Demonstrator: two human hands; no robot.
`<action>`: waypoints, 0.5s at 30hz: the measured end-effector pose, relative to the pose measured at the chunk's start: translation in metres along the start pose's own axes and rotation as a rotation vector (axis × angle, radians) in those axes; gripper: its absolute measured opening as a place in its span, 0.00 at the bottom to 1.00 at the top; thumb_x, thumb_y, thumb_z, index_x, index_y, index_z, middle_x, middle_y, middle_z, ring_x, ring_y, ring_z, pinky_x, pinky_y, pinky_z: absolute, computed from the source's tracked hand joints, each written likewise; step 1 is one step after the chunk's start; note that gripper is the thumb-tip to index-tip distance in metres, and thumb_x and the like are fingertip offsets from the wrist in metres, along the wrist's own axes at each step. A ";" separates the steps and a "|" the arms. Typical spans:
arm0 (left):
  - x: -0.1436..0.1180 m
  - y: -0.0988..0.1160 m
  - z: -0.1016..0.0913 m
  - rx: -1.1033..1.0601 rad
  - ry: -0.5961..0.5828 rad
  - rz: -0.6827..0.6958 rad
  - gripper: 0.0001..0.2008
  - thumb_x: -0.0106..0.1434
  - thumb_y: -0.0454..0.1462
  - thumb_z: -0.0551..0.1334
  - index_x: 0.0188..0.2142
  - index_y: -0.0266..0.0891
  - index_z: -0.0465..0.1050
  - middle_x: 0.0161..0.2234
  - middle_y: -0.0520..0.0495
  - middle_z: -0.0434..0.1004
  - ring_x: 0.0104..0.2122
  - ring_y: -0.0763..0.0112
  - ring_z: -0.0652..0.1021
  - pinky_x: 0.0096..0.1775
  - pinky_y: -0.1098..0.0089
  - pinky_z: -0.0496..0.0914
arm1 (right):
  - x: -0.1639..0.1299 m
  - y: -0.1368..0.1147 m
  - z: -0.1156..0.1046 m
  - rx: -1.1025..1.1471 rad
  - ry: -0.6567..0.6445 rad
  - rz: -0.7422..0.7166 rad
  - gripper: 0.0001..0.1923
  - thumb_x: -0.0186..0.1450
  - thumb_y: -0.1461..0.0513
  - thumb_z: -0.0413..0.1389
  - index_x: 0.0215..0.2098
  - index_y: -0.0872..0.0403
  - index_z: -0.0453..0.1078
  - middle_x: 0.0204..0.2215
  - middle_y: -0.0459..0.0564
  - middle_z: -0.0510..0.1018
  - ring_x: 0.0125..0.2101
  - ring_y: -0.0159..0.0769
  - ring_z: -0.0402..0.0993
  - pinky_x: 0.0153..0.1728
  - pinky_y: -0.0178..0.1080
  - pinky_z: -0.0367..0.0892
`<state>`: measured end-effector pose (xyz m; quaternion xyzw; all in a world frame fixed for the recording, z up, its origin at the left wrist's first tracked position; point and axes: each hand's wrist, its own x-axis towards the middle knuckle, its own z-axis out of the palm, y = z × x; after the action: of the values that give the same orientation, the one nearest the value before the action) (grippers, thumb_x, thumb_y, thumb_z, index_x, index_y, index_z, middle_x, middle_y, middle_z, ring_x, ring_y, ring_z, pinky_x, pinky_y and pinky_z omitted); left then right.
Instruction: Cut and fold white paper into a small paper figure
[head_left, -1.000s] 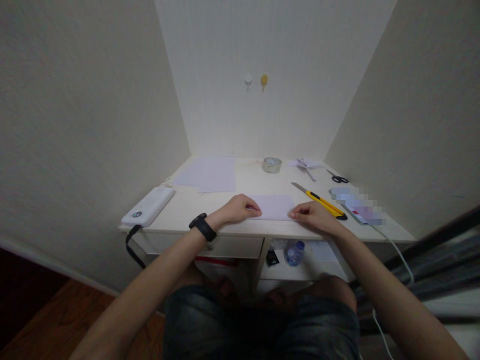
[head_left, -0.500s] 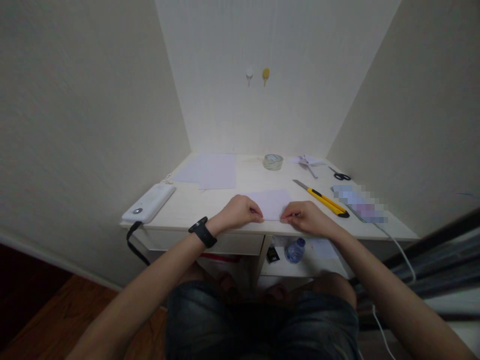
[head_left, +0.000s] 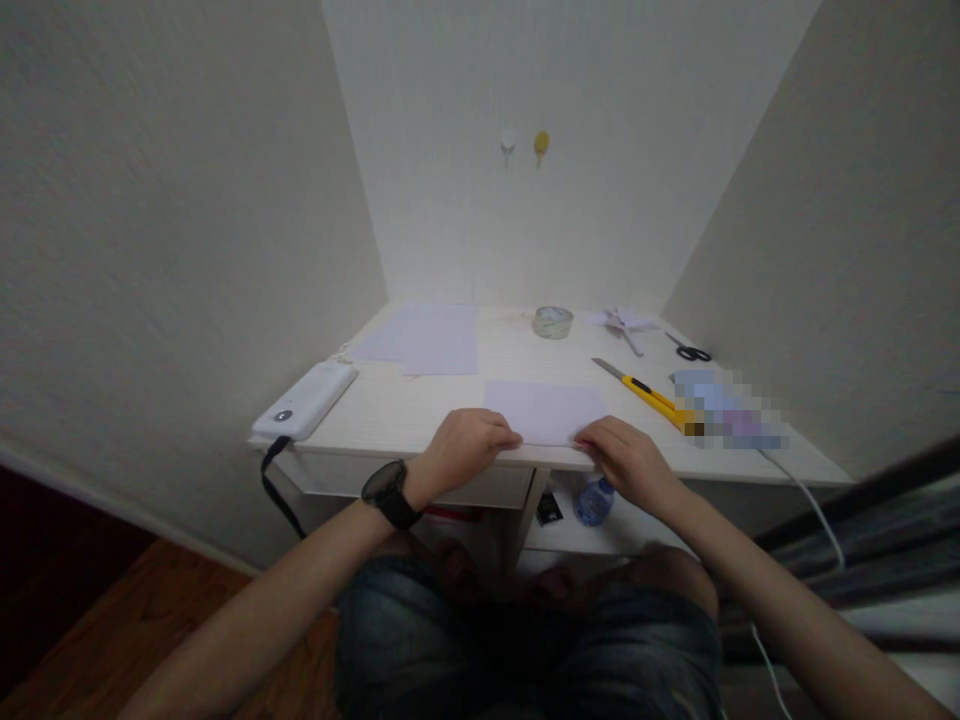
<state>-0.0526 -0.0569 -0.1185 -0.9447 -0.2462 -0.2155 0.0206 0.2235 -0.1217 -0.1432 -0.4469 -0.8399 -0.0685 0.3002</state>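
A pale sheet of paper [head_left: 544,410] lies on the white desk [head_left: 382,410] close to its front edge. At the paper's near left corner, my left hand [head_left: 474,440] is closed, thumb and fingertips pinching the edge. My right hand [head_left: 626,455] pinches the same near edge toward its right corner. A black watch [head_left: 391,493] is on my left wrist. Right of the paper lies a yellow utility knife [head_left: 649,395] with its blade out. A roll of clear tape [head_left: 553,322] sits behind the paper.
Larger paper sheets [head_left: 439,340] lie at the back left, near a white power bank-like device [head_left: 306,400] with a black strap. At the right are a folded paper pinwheel [head_left: 624,325], black scissors [head_left: 693,353] and a blurred-out phone-like object [head_left: 724,408]. A bottle [head_left: 595,503] stands in the shelf below.
My hands have shifted slightly toward the desk's front edge and spread a little apart along the paper's near edge. More of the paper now shows between them. The view has moved slightly.
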 end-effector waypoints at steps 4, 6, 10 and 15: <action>0.004 0.001 -0.007 -0.052 -0.037 -0.012 0.10 0.68 0.35 0.60 0.38 0.41 0.81 0.37 0.48 0.82 0.39 0.67 0.79 0.42 0.70 0.68 | 0.004 0.000 -0.006 0.147 -0.041 0.064 0.11 0.70 0.62 0.50 0.38 0.52 0.75 0.36 0.55 0.80 0.38 0.42 0.74 0.42 0.42 0.69; 0.010 0.001 -0.010 -0.099 -0.067 -0.036 0.09 0.68 0.36 0.60 0.37 0.40 0.81 0.37 0.47 0.82 0.39 0.66 0.78 0.43 0.70 0.68 | 0.010 0.000 -0.010 0.213 -0.093 0.142 0.11 0.69 0.61 0.51 0.35 0.52 0.75 0.34 0.53 0.80 0.37 0.41 0.75 0.41 0.42 0.69; 0.020 -0.003 -0.012 -0.235 -0.131 -0.145 0.08 0.65 0.37 0.63 0.36 0.40 0.82 0.35 0.48 0.83 0.36 0.68 0.79 0.39 0.71 0.68 | 0.020 0.003 -0.017 0.319 -0.177 0.315 0.10 0.65 0.60 0.54 0.33 0.52 0.77 0.33 0.51 0.82 0.34 0.39 0.77 0.38 0.40 0.69; 0.026 -0.014 -0.009 -0.378 -0.165 -0.292 0.05 0.60 0.39 0.68 0.33 0.41 0.83 0.30 0.51 0.83 0.31 0.70 0.79 0.33 0.73 0.65 | 0.025 0.005 -0.022 0.354 -0.228 0.399 0.10 0.63 0.57 0.55 0.31 0.52 0.78 0.31 0.50 0.83 0.33 0.40 0.77 0.36 0.39 0.67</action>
<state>-0.0428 -0.0340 -0.1009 -0.9005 -0.3364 -0.1807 -0.2080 0.2268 -0.1087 -0.1120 -0.5487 -0.7626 0.1905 0.2848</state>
